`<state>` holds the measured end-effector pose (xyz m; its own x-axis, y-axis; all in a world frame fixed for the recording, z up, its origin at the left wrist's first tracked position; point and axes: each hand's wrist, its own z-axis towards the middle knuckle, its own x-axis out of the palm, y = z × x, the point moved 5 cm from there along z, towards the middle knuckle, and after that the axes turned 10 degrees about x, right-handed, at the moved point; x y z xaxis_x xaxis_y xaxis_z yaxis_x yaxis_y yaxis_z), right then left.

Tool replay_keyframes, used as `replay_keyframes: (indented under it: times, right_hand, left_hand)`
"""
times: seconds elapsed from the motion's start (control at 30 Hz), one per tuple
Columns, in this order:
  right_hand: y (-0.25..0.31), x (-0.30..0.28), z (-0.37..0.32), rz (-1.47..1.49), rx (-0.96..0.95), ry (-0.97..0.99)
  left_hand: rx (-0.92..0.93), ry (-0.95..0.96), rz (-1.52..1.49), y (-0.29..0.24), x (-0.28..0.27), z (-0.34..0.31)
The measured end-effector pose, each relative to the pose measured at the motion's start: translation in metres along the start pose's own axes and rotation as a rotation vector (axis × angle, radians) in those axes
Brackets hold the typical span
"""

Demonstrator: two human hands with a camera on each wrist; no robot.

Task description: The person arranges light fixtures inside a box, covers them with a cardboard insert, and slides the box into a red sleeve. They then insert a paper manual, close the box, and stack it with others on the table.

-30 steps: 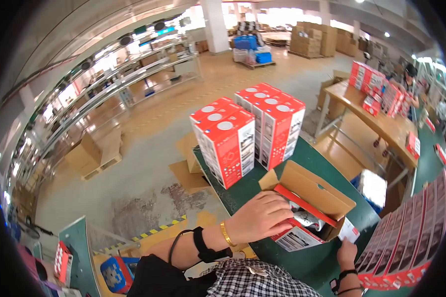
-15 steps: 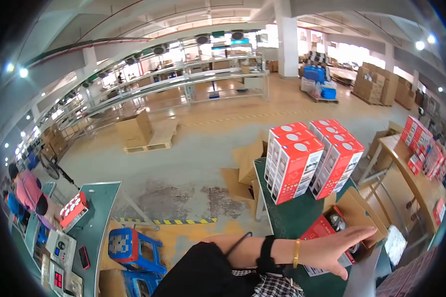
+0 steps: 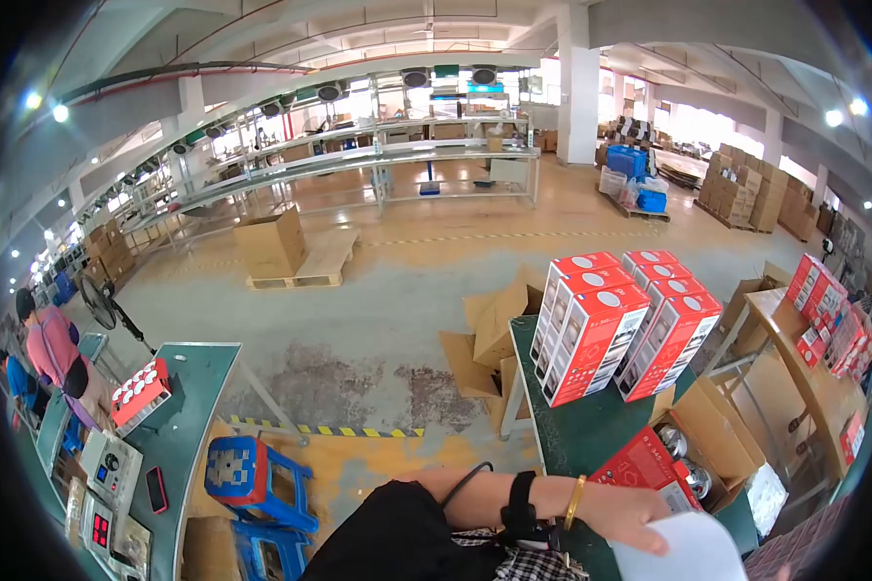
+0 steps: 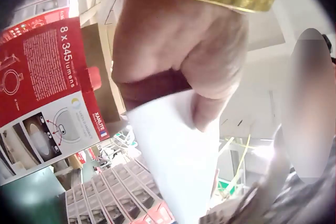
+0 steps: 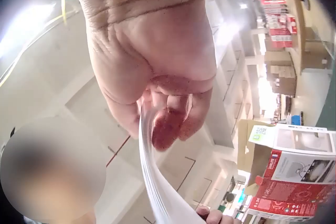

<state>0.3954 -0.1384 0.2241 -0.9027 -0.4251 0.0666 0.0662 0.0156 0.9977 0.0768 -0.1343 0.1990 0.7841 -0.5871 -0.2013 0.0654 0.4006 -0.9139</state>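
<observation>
My left hand (image 3: 625, 513) grips the edge of white paper (image 3: 683, 554) in front of an open carton (image 3: 731, 431). In the left wrist view, the thumb of my left hand (image 4: 181, 50) lies over the paper (image 4: 173, 150). The right wrist view shows my right hand (image 5: 152, 50) pinching several thin white sheets (image 5: 157, 187) between thumb and fingers, with other fingertips at the lower edge. Silvery round items (image 3: 696, 479) lie inside the carton, beside its red printed panel (image 3: 639, 465).
Tall red and white boxes (image 3: 591, 329) stand on the green table (image 3: 576, 436) behind the carton. A blue stool (image 3: 237, 472) and another green bench (image 3: 199, 387) are at left. More red boxes (image 3: 814, 281) sit on a wooden table at right. A person in pink (image 3: 53, 344) stands far left.
My left hand has moved from over the carton, where its fingers were spread, down to the white paper and now grips it. The head view has swung left.
</observation>
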Motion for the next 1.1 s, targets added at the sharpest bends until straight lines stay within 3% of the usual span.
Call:
replay_keyframes:
  times: [0.1,0.13,0.17,0.23,0.27,0.3,0.33,0.4,0.47,0.53,0.57,0.6,0.63,0.7,0.77,0.87,0.93,0.97,1.03,1.07,1.1]
  right_hand:
    - [-0.015,0.011,0.005,0.15,-0.066,-0.106]
    - [-0.02,0.022,0.009,0.063,-0.043,-0.086]
    - [-0.022,0.031,0.01,-0.032,-0.015,-0.091]
    - [-0.029,0.037,-0.002,-0.232,0.082,-0.179]
    - [-0.035,0.034,-0.009,-0.329,0.152,-0.246]
    - [-0.043,0.036,-0.004,-0.196,0.218,-0.087]
    - [-0.052,0.034,0.004,-0.047,0.264,0.07]
    - [-0.06,0.026,-0.011,-0.025,0.307,-0.063]
    - [-0.048,0.023,-0.012,-0.292,0.183,-0.117]
    - [-0.036,-0.014,-0.025,-0.434,0.094,-0.143]
    - [-0.028,-0.025,-0.036,-0.359,0.12,-0.387]
    - [-0.016,-0.027,-0.044,-0.367,0.102,-0.507]
    - [-0.008,-0.03,-0.048,-0.364,0.048,-0.57]
    - [0.002,-0.031,-0.051,-0.364,0.01,-0.65]
    - [0.02,-0.017,-0.038,-0.634,-0.092,-0.462]
    - [0.049,0.026,0.007,-0.807,-0.075,-0.359]
    - [0.06,0.047,0.031,-0.809,-0.093,-0.357]
    - [0.064,0.057,0.039,-0.802,-0.129,-0.339]
    - [0.068,0.072,0.051,-0.873,-0.114,-0.322]
    - [0.071,0.079,0.058,-0.946,-0.159,-0.27]
    - [0.069,0.083,0.061,-0.859,-0.164,-0.258]
  left_hand:
    - [-0.053,-0.053,-0.063,-0.015,-0.018,-0.01]
    - [-0.122,-0.1,-0.091,-0.019,-0.019,-0.015]
    - [0.067,-0.23,0.025,-0.017,-0.02,-0.015]
    - [-0.131,-0.178,0.115,-0.022,-0.022,-0.015]
    - [-0.049,-0.252,0.064,-0.009,-0.017,-0.014]
    - [-0.032,-0.231,0.018,-0.004,-0.011,-0.014]
    - [-0.142,-0.113,0.022,0.001,-0.007,-0.013]
    - [-0.163,-0.038,0.059,0.004,-0.003,-0.012]
    - [-0.152,0.015,0.046,0.006,-0.004,-0.009]
    - [-0.159,-0.089,0.112,-0.002,-0.025,-0.003]
    - [0.033,-0.144,0.402,-0.006,-0.04,0.0]
    - [0.239,-0.205,0.688,-0.016,-0.053,-0.001]
    - [0.317,-0.232,0.867,-0.024,-0.065,0.004]
    - [0.294,-0.21,1.1,-0.019,-0.081,0.011]
    - [0.265,-0.176,1.159,-0.014,-0.088,0.017]
    - [0.277,-0.007,1.123,-0.005,-0.09,0.028]
    - [0.046,0.199,1.054,0.008,-0.092,0.033]
    - [0.049,0.208,1.035,0.008,-0.094,0.037]
    - [-0.153,0.39,0.939,0.023,-0.096,0.036]
    - [-0.155,0.393,0.924,0.026,-0.099,0.034]
    - [0.004,0.388,0.943,0.022,-0.1,0.034]
